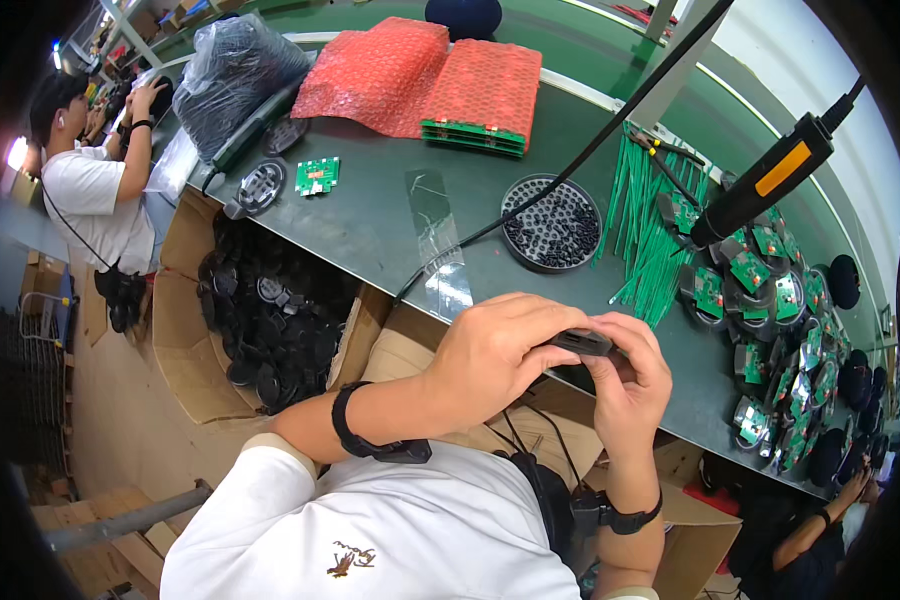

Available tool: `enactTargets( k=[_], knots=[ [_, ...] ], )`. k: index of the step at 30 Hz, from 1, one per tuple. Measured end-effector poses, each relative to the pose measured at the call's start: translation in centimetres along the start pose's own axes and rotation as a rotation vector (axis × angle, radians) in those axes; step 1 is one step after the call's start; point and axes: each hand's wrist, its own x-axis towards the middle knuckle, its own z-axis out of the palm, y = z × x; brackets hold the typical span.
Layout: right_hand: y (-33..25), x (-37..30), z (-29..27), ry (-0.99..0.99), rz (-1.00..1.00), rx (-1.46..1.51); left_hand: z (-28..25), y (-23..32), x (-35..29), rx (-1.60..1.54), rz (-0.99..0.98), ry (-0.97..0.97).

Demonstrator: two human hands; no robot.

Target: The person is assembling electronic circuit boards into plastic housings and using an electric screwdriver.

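My left hand [495,350] and my right hand [630,385] meet above the near edge of the workbench. Between their thumbs and fingers they grip a small, flat black plastic part [582,343], seen nearly edge-on. Fingers cover much of it, so its exact kind is hidden. Just beyond my hands stands a round dark tray [552,262] holding many small black pieces. To its right lies a spread bundle of thin green strips [642,225], with pliers [675,170] across its far end.
A black electric screwdriver [770,180] hangs at right over piled black housings with green circuit boards [748,270]. Stacked boards [475,138] sit beside red bubble wrap [375,75]. One board [317,176] lies left. A cardboard box [185,350] holds black parts. Another person [95,190] works at left.
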Motion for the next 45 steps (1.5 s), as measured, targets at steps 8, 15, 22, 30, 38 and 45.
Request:
enactTargets(
  k=[8,15,22,30,38,45],
  knots=[
    [0.01,-0.08,0.08,-0.006,-0.008,0.013,0.13,-0.15,-0.29,-0.069,-0.071,-0.004],
    [-0.09,-0.04,0.20,0.000,0.017,0.030,0.21,-0.23,-0.35,-0.080,-0.071,0.008],
    [0.08,-0.10,0.34,0.044,-0.050,-0.055,0.31,-0.15,-0.41,-0.056,-0.071,0.015],
    [0.20,-0.09,0.49,0.090,-0.115,-0.118,0.14,-0.11,-0.41,-0.067,-0.071,-0.008],
    [-0.01,0.02,0.33,0.075,-0.152,-0.184,0.01,-0.08,-0.66,-0.078,-0.087,-0.020],
    [-0.01,0.36,0.19,0.077,-0.259,-0.304,0.01,-0.05,-0.72,-0.122,-0.097,-0.006]
  ],
)
